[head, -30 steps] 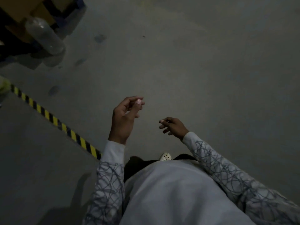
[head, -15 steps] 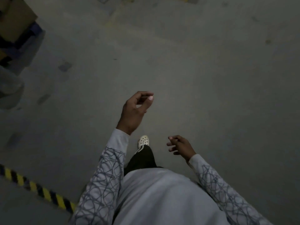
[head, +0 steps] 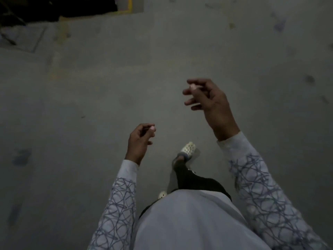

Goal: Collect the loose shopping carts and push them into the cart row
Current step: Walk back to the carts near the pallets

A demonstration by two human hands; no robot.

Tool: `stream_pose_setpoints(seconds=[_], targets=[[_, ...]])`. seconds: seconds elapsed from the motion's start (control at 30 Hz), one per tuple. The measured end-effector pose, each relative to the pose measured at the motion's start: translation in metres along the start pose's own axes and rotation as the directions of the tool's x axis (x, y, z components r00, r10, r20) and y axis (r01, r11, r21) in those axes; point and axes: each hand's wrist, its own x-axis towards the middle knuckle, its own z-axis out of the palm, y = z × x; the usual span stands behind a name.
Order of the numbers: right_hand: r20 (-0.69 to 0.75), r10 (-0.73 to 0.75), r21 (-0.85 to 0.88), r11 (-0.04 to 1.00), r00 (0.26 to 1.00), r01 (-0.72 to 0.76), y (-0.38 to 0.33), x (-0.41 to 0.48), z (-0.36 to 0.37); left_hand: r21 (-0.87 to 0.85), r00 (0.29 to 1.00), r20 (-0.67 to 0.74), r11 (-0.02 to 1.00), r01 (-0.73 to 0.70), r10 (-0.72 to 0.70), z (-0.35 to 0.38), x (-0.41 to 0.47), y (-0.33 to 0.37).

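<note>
Shirt (head: 189,224): white, filling the bottom of the view, closest to you.
Left sleeve (head: 117,204): white with a tangle of dark scribbled lines, reaching up from the lower edge.
Right sleeve (head: 261,186): same pattern, stretching further forward than the left.
Trouser leg (head: 192,179): black, extended ahead of your body between the two arms.
Shoes: a pale clog with holes (head: 188,148) is out in front on the floor; a second clog (head: 162,194) peeks out just beside the shirt hem.
Left hand (head: 140,141): raised in front of you, fingers loosely curled with the thumb near the fingertips, nothing in it.
Right hand (head: 210,101): higher and further forward, fingers loosely bent and slightly spread, also holding nothing.
Floor (head: 81,105): bare grey concrete with dark smudges, dimly lit.
Far edge: a yellow painted line (head: 129,7) borders a dark patch (head: 54,8) at the top left.
Carts: you cannot tell where they are from this view.
</note>
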Motion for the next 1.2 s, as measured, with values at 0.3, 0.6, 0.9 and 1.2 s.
stream_pose_setpoints(seconds=[0.3,0.6,0.9,1.2], targets=[[-0.050,-0.073,0.077,0.994,0.996,0.076,-0.030,0.190,-0.034,0.090,0.998,0.069,0.996,-0.014,0.007,0.064,0.214,0.057],[0.018,-0.208,0.069,0.976,0.978,0.207,-0.092,0.401,-0.078,0.076,0.999,0.042,0.997,0.025,-0.029,0.133,0.397,0.158],[-0.178,0.069,0.100,0.994,0.982,-0.052,0.066,0.703,-0.098,0.009,0.978,0.090,0.982,-0.189,0.188,0.199,0.643,0.275],[-0.171,0.481,0.135,0.876,0.860,-0.463,0.114,0.945,-0.140,0.004,0.920,0.218,0.942,-0.335,0.326,0.290,0.880,0.470]])
